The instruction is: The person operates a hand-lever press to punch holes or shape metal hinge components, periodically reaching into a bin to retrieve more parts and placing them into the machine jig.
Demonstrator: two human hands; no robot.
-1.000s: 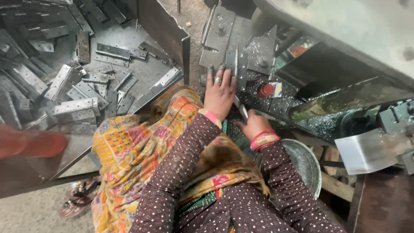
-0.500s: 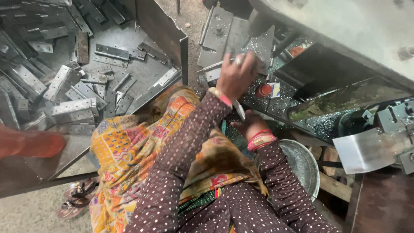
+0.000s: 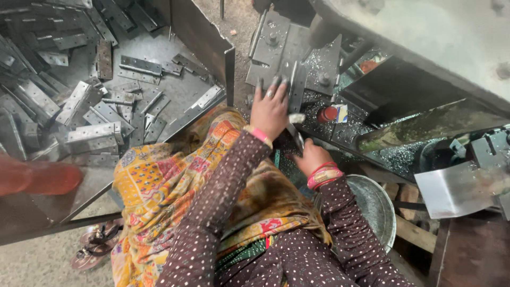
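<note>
Machine (image 3: 425, 48) looms top right, bin (image 3: 202, 37) of hinges (image 3: 90, 133) at left. Your left hand (image 3: 271, 109) lies flat, fingers spread, on the die plate (image 3: 289, 50). Your right hand (image 3: 311, 158) sits just below, clamped on a thin metal strip (image 3: 296, 137) that runs up beside your left thumb.

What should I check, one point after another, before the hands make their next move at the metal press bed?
1. Left hand lies flat on the metal strip on the press bed: ok.
2. Right hand has a firm grip on the thin tool: cannot tell, the fingers are hidden.
3. Fingers clear of the moving press parts: cannot tell.
4. Bed free of metal shavings: not ok.
5. Stock of hinge plates within reach at the left: ok.
</note>
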